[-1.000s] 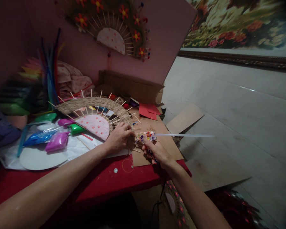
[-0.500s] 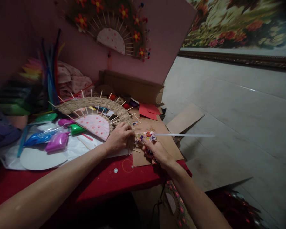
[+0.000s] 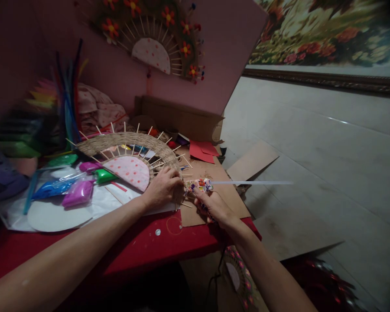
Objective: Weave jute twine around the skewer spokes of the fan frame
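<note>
text: none legible | labels: none | numbers: none

Two uncovered arms show: the left forearm (image 3: 84,247) and the right forearm (image 3: 266,273). The left hand (image 3: 162,189) and right hand (image 3: 214,207) are bare too.

Purple clay packet (image 3: 78,193), red paper (image 3: 203,151), perhaps pipe cleaners (image 3: 68,95).

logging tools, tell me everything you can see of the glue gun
The glue gun has a body in a multicoloured flower print. The right hand grips it from below, over brown cardboard. Its front points left at the woven fan; a long pale glue stick juts rightward from its back.
</note>
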`<state>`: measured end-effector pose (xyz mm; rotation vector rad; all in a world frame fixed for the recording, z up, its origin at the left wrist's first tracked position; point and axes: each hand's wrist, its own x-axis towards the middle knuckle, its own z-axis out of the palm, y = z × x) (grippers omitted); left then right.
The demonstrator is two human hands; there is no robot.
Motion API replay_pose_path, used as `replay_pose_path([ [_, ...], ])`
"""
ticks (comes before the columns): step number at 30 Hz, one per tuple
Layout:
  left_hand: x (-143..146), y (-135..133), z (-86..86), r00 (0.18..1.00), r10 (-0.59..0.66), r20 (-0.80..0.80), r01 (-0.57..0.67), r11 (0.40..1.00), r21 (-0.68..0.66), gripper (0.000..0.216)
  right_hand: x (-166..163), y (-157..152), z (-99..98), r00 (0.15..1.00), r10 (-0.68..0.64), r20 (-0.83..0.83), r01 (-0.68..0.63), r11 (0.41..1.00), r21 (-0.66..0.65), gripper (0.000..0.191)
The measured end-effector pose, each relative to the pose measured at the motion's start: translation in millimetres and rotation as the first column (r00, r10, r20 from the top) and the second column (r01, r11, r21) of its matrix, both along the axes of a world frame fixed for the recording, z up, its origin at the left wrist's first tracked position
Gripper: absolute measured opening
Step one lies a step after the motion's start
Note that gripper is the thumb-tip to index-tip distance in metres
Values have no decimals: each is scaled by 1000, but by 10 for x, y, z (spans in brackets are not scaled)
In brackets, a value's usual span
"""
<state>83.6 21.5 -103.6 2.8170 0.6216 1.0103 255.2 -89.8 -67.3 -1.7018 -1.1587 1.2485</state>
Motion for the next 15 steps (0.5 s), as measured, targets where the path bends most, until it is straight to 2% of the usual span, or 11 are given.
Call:
replay_pose_path([
  [5,-1,-4,0,1000,-3,15,4,1000,-19,28,1,6,49,995,35,90,-36,999,14,51],
  [10,2,-1,-7,1000,-3,24,3,1000,-26,31,8,-2,112,979,84,187,-107,988,113,51],
  [15,6,-6,-6,1000,-5,27,5,1000,-29,30,2,-16,153,972,120,202,-140,987,84,48],
])
